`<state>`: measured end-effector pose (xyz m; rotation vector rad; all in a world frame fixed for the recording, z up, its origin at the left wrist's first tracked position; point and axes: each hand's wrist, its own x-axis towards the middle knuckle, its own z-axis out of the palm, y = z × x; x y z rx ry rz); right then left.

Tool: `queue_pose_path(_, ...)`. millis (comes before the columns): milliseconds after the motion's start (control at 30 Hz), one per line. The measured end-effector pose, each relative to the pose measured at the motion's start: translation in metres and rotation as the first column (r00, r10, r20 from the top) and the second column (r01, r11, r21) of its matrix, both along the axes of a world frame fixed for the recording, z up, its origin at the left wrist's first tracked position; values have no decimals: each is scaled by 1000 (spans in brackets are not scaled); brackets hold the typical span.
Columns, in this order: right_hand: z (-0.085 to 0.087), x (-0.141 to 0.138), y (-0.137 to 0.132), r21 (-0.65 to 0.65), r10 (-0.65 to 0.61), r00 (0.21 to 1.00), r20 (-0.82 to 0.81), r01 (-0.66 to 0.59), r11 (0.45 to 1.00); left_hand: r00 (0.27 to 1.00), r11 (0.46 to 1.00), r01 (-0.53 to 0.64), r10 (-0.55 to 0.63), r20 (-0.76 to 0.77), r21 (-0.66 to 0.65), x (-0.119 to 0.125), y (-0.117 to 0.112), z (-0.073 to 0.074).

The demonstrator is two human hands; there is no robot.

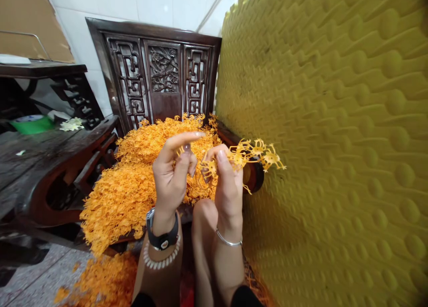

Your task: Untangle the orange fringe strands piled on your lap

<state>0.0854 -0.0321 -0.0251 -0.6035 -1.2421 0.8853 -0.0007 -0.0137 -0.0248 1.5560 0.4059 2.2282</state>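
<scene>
Both hands are raised in front of a heap of small orange plastic pieces (133,182). My left hand (174,173) is curled, its thumb and forefinger pinching a tiny orange bit near the fingertips. A black watch and a bead bracelet sit on that wrist. My right hand (227,182) is closed on a strip of linked yellow-orange plastic pieces (257,154), which sticks out to the right. A thin silver bangle circles that wrist. The two hands almost touch at the fingertips.
The heap lies on a dark carved wooden chair (160,71). A tall yellow dimpled foam sheet (334,142) fills the right side. A dark wooden table (36,151) with a green dish (31,123) stands left. More orange pieces (100,276) lie on the floor.
</scene>
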Motion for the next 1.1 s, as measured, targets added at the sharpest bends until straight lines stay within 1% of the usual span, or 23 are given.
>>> queue_pose_path(33,1,0,1,-1,14,1000,-1,-14,1000,999,1000,15,-15,33,16,0,0,-1)
queue_pose_path(100,1,-2,2,-8,20,1000,-20,-21,1000,992,995,101,-101,75,2,-1,0,-2)
queue_pose_path(167,2,-3,2,3,-4,1000,-28,4,1000,979,978,197,-194,57,-65,-2,-2,-2)
queue_pose_path(200,1,-4,2,17,-24,1000,-17,24,1000,977,971,212,-212,10,-111,-3,-4,-2)
queue_pose_path(233,1,-4,2,33,-45,999,6,45,998,976,968,195,-207,-64,-159,-3,-6,-1)
queue_pose_path(300,0,-4,2,68,-86,994,62,82,994,965,972,74,-127,-229,-225,-4,-8,-1)
queue_pose_path(367,-1,-4,3,93,-132,987,91,123,988,935,964,-39,-58,-351,-263,-3,-10,-1)
queue_pose_path(400,-1,-3,3,98,-152,984,89,143,985,922,959,-65,-48,-384,-276,-3,-10,0)
queue_pose_path(467,-2,-1,4,101,-185,980,71,177,979,914,957,-63,-59,-402,-284,-3,-11,1)
queue_pose_path(533,-2,1,4,72,-180,982,61,175,982,914,959,-8,-107,-390,-283,-3,-12,1)
queue_pose_path(567,-2,2,4,47,-153,987,57,150,988,919,956,34,-145,-368,-290,-3,-12,1)
queue_pose_path(667,-2,6,2,-45,23,999,23,-22,999,921,920,188,-287,-264,-343,-2,-15,0)
queue_pose_path(733,-1,7,1,-72,110,994,-14,-110,991,920,897,251,-338,-200,-363,0,-16,-1)
queue_pose_path(767,-1,7,0,-75,116,993,-30,-118,990,923,895,264,-343,-176,-360,2,-16,-2)
queue_pose_path(800,-1,6,-1,-74,97,994,-44,-100,992,927,895,272,-342,-152,-352,3,-15,-3)
queue_pose_path(867,0,5,0,-58,20,998,-63,-23,998,937,899,279,-333,-111,-339,6,-13,-4)
queue_pose_path(967,-1,3,2,-31,-93,994,-50,92,995,940,891,275,-328,-91,-362,8,-10,-5)
queue_pose_path(1033,-1,4,3,-52,-102,994,-34,100,994,930,874,310,-361,-71,-374,7,-9,-5)
queue_pose_path(1100,0,4,2,-81,-44,998,-38,41,996,904,841,396,-428,-4,-368,7,-8,-5)
